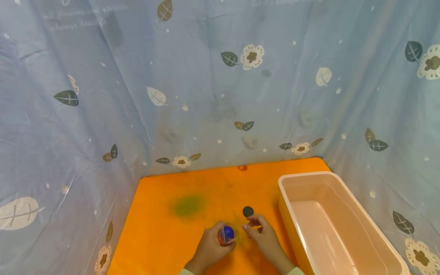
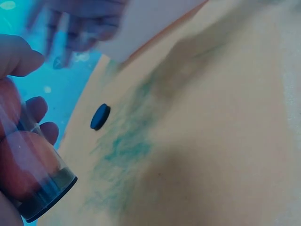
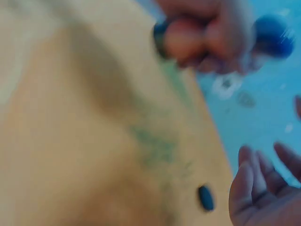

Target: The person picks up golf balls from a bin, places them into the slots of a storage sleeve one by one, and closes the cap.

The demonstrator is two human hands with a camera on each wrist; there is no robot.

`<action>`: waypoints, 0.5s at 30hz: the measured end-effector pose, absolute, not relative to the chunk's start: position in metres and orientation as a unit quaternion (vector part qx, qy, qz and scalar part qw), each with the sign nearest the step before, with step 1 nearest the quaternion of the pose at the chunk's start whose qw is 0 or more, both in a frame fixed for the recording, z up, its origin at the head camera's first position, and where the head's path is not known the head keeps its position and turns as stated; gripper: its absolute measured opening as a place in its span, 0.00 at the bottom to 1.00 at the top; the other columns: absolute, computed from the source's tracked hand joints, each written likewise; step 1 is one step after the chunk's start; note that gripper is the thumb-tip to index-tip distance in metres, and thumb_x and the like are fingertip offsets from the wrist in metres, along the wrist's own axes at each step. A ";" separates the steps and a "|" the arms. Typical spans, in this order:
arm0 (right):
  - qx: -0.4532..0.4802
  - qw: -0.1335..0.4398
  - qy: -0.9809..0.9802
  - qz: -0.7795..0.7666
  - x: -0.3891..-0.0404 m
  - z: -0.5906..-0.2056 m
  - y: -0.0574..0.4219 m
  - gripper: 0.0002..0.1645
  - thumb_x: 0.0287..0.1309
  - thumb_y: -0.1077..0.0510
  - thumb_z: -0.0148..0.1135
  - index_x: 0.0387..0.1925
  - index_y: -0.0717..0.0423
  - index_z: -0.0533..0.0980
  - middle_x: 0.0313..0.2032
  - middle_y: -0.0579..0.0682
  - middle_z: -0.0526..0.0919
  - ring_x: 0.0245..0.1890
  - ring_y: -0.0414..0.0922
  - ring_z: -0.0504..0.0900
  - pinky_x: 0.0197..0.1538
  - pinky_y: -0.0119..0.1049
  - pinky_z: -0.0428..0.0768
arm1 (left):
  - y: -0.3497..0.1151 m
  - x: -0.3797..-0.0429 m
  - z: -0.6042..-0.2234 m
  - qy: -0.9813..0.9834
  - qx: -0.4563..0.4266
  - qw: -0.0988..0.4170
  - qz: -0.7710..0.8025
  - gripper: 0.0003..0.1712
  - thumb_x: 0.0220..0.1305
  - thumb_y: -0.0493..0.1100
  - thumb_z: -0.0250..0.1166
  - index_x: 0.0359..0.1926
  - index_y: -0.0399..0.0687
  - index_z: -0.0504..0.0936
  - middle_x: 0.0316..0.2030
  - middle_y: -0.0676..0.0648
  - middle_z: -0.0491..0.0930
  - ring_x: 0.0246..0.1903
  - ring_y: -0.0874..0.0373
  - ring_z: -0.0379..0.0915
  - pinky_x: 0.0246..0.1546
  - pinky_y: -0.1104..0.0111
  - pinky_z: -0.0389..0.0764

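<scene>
My left hand (image 1: pixel 210 246) grips a clear plastic tube (image 2: pixel 59 162) with a dark base. Inside the tube, low down, sits an orange-red ball (image 2: pixel 28 157), and another reddish ball (image 2: pixel 7 101) lies above it. A blue ball (image 1: pixel 228 231) shows at the tube's mouth; in the right wrist view this blue ball (image 3: pixel 274 36) sits at the end away from the base. To the right of the tube, my right hand (image 1: pixel 264 238) is raised with loosely bent fingers and holds nothing. Just beyond its fingertips a round black lid (image 1: pixel 248 211) lies flat on the orange table (image 1: pixel 154 221).
A deep pinkish plastic tub (image 1: pixel 297 229) stands along the table's right side. Green smudges (image 1: pixel 188 205) mark the tabletop left of the middle. A blue curtain (image 1: pixel 206 88) printed with leaves and flowers encloses the back and both sides.
</scene>
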State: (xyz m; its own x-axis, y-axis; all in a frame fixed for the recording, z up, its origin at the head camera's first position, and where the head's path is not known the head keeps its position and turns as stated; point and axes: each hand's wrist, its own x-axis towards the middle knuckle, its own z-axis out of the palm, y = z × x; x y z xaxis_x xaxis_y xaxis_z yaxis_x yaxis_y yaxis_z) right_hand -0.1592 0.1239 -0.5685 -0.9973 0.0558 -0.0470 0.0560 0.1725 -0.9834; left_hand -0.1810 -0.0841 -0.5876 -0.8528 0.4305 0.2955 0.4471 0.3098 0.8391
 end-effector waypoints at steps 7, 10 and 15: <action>0.087 -0.054 0.830 -0.548 -0.161 -0.622 0.137 0.29 0.51 0.47 0.72 0.48 0.59 0.72 0.38 0.54 0.74 0.36 0.47 0.74 0.34 0.36 0.76 | -0.086 -0.175 -0.591 -0.800 -0.262 -0.029 -0.539 0.19 0.53 0.45 0.74 0.44 0.60 0.76 0.32 0.58 0.81 0.30 0.64 0.79 0.30 0.69 0.79; 0.092 -0.062 0.850 -0.514 -0.161 -0.634 0.141 0.27 0.50 0.49 0.73 0.46 0.59 0.72 0.36 0.51 0.74 0.36 0.45 0.73 0.37 0.38 0.73 | -0.087 -0.175 -0.592 -0.800 -0.253 -0.047 -0.542 0.17 0.54 0.47 0.73 0.43 0.61 0.76 0.32 0.58 0.81 0.29 0.64 0.79 0.29 0.69 0.79; 0.110 -0.066 0.875 -0.467 -0.169 -0.639 0.143 0.28 0.50 0.48 0.72 0.47 0.57 0.72 0.40 0.50 0.75 0.38 0.45 0.75 0.42 0.43 0.73 | -0.087 -0.177 -0.591 -0.799 -0.243 -0.060 -0.547 0.16 0.55 0.47 0.72 0.43 0.61 0.76 0.31 0.57 0.81 0.28 0.62 0.79 0.28 0.68 0.79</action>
State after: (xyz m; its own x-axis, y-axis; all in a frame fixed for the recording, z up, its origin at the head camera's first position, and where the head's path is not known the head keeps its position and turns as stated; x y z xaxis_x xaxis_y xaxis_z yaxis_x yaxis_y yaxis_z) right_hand -0.1687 0.1431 -0.6388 -0.9669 0.2548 0.0122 0.1317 0.5395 -0.8316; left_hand -0.1766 -0.0868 -0.5913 -0.8746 0.4542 0.1693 0.3219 0.2830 0.9035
